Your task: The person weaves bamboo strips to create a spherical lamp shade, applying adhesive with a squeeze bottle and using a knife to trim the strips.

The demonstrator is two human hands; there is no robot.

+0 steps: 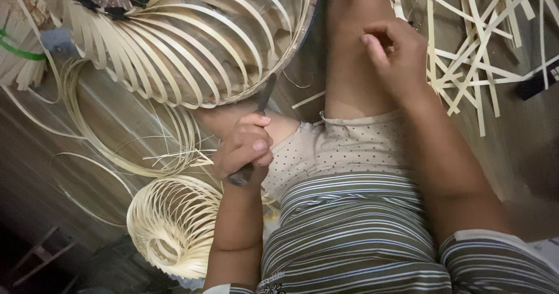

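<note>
My left hand point(246, 145) is closed around the dark handle of a knife point(263, 99), whose blade points up towards the rim of a large round bamboo-strip frame point(192, 43). The frame is made of curved pale strips fanning from a hub at the top left. My right hand point(396, 52) rests on my bare leg, fingers curled, thumb against the forefinger; whether it pinches anything I cannot tell. I sit on the floor in dotted shorts and a striped shirt.
A smaller coiled bamboo-strip form point(172, 224) lies by my left elbow. Loose thin bamboo hoops point(116, 148) lie on the wooden floor at left. Several cut flat bamboo strips point(477, 43) are scattered at the upper right. A bundle tied with green cord point(17, 52) sits at far left.
</note>
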